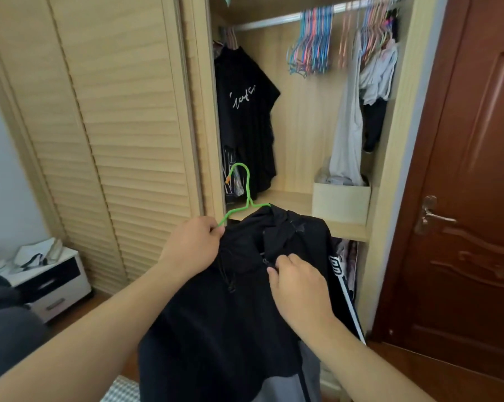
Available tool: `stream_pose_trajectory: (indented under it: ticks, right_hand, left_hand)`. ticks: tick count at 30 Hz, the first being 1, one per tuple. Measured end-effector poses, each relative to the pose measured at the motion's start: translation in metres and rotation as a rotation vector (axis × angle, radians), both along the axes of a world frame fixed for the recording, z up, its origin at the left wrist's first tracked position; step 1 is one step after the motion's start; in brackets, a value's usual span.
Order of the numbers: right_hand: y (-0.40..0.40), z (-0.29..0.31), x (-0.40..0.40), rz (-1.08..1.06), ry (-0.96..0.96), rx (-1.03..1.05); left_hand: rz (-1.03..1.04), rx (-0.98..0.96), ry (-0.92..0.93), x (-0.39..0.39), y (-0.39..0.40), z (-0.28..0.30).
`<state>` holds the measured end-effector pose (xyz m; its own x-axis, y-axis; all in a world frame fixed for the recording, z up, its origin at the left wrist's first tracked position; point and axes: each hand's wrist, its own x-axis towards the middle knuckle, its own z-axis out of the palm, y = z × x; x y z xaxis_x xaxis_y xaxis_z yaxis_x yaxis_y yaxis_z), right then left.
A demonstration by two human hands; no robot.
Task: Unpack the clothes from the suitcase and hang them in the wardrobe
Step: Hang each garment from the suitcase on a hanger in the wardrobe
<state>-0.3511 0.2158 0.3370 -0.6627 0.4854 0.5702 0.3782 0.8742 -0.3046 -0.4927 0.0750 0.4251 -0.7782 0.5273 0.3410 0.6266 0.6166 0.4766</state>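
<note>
A black jacket (216,314) with a white-striped sleeve hangs in front of me on a green wire hanger (246,187), whose hook points up toward the open wardrobe. My left hand (192,245) grips the hanger's left arm together with the jacket's shoulder. My right hand (300,288) pinches the jacket's fabric near the zipper at the collar. The wardrobe rail (274,21) runs across the top. The suitcase is not in view.
A black printed T-shirt (245,111) hangs at the rail's left; several coloured empty hangers (311,44) and light garments (352,111) hang to the right. A beige box (340,203) sits on the wardrobe shelf (288,198). Slatted door (114,140) left, brown room door (471,198) right, white nightstand (53,282) lower left.
</note>
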Motion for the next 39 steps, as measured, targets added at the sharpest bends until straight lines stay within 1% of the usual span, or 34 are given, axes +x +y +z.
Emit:
stream_pose_trajectory:
  ticks: [1, 2, 4, 5, 6, 7, 8, 9, 10, 11, 12, 14, 15, 16, 17, 18, 20, 24, 26, 29, 31, 32, 34, 36, 38, 39]
  right_hand:
    - [-0.002, 0.003, -0.005, 0.032, -0.027, -0.122]
    - [-0.003, 0.011, -0.011, 0.082, -0.001, -0.457]
    - [-0.004, 0.026, -0.021, 0.175, 0.101, -1.288]
    - [-0.004, 0.031, -0.025, 0.186, 0.122, -1.576]
    - [-0.003, 0.034, -0.032, 0.184, 0.122, -1.702]
    - [-0.003, 0.037, -0.038, 0.172, 0.100, -1.709]
    - [-0.005, 0.041, -0.045, 0.162, 0.065, -1.659]
    - [-0.005, 0.045, -0.051, 0.146, 0.063, -1.607]
    - [-0.006, 0.050, -0.057, 0.148, 0.103, -1.570]
    - [-0.006, 0.055, -0.064, 0.155, 0.159, -1.564]
    - [-0.007, 0.059, -0.069, 0.177, 0.208, -1.574]
    - [-0.012, 0.063, -0.078, 0.209, 0.232, -1.577]
    - [-0.014, 0.062, -0.083, 0.212, 0.226, -1.565]
    - [-0.018, 0.060, -0.087, 0.218, 0.226, -1.557]
    - [-0.023, 0.057, -0.091, 0.217, 0.230, -1.562]
    - [-0.026, 0.052, -0.095, 0.214, 0.235, -1.568]
    - [-0.030, 0.039, -0.101, 0.225, 0.250, -1.581]
    - [-0.023, 0.016, -0.105, 0.244, 0.238, -1.659]
    - [-0.017, 0.009, -0.108, 0.215, 0.261, -1.694]
    - [-0.012, -0.002, -0.114, 0.199, 0.272, -1.732]
    - [-0.007, -0.009, -0.118, 0.199, 0.284, -1.752]
    - [-0.004, -0.012, -0.119, 0.198, 0.300, -1.757]
    - [0.002, -0.012, -0.122, 0.201, 0.337, -1.753]
    - [0.011, -0.010, -0.124, 0.208, 0.367, -1.720]
    - [0.020, -0.006, -0.129, 0.193, 0.388, -1.679]
    - [0.025, -0.003, -0.132, 0.186, 0.396, -1.672]
  left_hand:
    - [-0.006, 0.013, -0.020, -0.004, 0.000, 0.001]
    - [-0.015, 0.031, -0.046, -0.008, -0.001, 0.001]
    - [-0.044, 0.070, -0.105, -0.018, -0.004, 0.000]
    - [-0.058, 0.081, -0.131, -0.022, -0.005, 0.000]
    - [-0.071, 0.090, -0.149, -0.027, -0.007, -0.001]
    - [-0.089, 0.093, -0.149, -0.031, -0.008, -0.003]
    - [-0.109, 0.087, -0.136, -0.035, -0.009, -0.005]
    - [-0.132, 0.082, -0.112, -0.038, -0.011, -0.007]
    - [-0.155, 0.070, -0.069, -0.040, -0.013, -0.010]
    - [-0.175, 0.028, 0.030, -0.044, -0.015, -0.014]
    - [-0.204, -0.036, 0.203, -0.047, -0.018, -0.020]
    - [-0.309, -0.164, 0.581, -0.057, -0.021, -0.035]
    - [-0.332, -0.201, 0.712, -0.063, -0.020, -0.040]
    - [-0.321, -0.208, 0.783, -0.070, -0.019, -0.043]
    - [-0.277, -0.196, 0.813, -0.077, -0.017, -0.044]
    - [-0.223, -0.179, 0.745, -0.081, -0.016, -0.044]
    - [-0.142, -0.140, 0.499, -0.088, -0.013, -0.043]
    - [-0.115, -0.101, 0.152, -0.098, -0.003, -0.049]
    - [-0.145, -0.070, -0.093, -0.106, 0.002, -0.049]
    - [-0.207, 0.062, -0.457, -0.119, 0.004, -0.051]
    - [-0.278, 0.127, -0.633, -0.126, 0.002, -0.051]
    - [-0.329, 0.136, -0.672, -0.128, 0.001, -0.051]
    - [-0.439, 0.119, -0.617, -0.132, 0.003, -0.052]
    - [-0.494, 0.064, -0.481, -0.135, 0.009, -0.055]
    - [-0.462, -0.007, -0.350, -0.137, 0.021, -0.060]
    - [-0.414, -0.049, -0.247, -0.138, 0.027, -0.063]
